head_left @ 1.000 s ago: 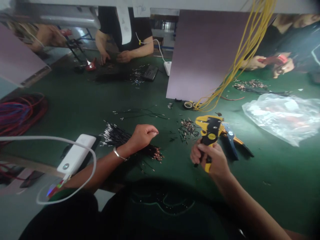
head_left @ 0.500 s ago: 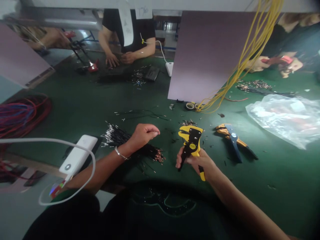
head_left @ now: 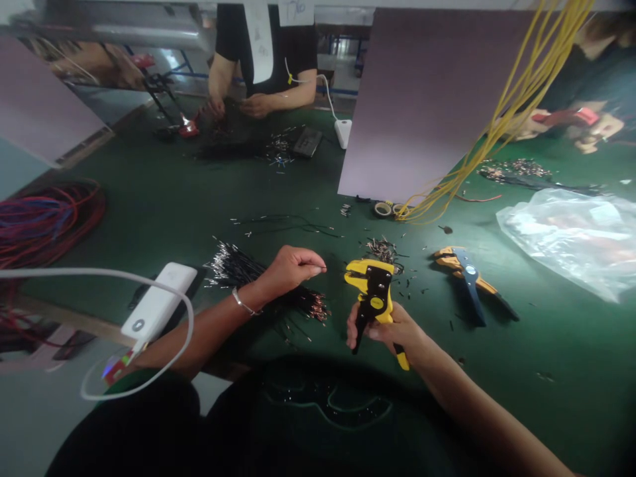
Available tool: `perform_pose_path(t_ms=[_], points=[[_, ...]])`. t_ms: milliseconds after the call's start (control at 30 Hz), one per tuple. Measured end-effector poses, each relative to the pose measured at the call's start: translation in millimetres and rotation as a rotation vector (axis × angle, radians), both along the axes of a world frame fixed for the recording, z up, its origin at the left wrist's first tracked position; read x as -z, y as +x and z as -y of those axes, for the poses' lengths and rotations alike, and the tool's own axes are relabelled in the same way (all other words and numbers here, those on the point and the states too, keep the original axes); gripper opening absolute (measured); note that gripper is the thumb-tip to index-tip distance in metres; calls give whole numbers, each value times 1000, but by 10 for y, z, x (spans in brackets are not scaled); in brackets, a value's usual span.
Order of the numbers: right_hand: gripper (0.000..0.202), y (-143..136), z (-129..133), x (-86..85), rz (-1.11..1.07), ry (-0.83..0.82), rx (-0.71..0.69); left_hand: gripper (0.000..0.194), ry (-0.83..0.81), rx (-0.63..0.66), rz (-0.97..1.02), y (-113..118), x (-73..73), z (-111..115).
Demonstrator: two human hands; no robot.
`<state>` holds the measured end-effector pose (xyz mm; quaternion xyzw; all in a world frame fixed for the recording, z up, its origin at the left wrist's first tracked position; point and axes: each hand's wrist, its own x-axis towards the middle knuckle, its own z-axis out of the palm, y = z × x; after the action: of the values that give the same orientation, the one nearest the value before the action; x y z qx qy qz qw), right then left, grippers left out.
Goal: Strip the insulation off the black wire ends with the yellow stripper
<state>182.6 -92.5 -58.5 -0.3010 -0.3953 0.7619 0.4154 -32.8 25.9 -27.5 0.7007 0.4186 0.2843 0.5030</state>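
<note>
My left hand [head_left: 291,270] is closed in a pinch over a bundle of short black wires [head_left: 236,265], and a tiny dark end, apparently of a thin wire, shows at its fingertips. Silvery ends lie at the bundle's left, bare copper ends at its right. In my right hand [head_left: 385,326] are yellow and black wire strippers [head_left: 375,291], held upright, jaws toward the left. The jaws are a short way right of the left fingertips, apart from them. Behind the strippers is a small heap of cut wire bits [head_left: 382,249].
Blue and orange strippers [head_left: 470,278] lie to the right, near a clear plastic bag [head_left: 571,238]. Yellow wires [head_left: 511,112] hang beside a divider panel [head_left: 422,99]. A white power bank [head_left: 159,301] and red-blue wire coils [head_left: 50,222] are left. Co-workers sit opposite.
The strippers in my right hand have moved slightly left and down, their jaws nearer my left fingertips. My left hand keeps its pinch. The view has shifted a little.
</note>
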Motion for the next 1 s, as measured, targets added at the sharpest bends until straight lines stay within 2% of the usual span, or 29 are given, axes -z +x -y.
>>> perform_pose_path(t_ms=[233,333,467,667,1000], points=[[23,-13,13,-39,72,18,-13,13,8,22,-18,0,-40,5],[21,-24,28,-64,91,3,25,13,18,28,-26,-2,-40,0],[19,-37,40,-39,97,-24,80,13,28,30,-26,-6,-31,-6],[18,-38,45,-14,115,-21,83,13,20,25,-15,1,-47,-1],[20,-41,32,-50,144,-31,76,12,0,-14,0,5,15,-5]])
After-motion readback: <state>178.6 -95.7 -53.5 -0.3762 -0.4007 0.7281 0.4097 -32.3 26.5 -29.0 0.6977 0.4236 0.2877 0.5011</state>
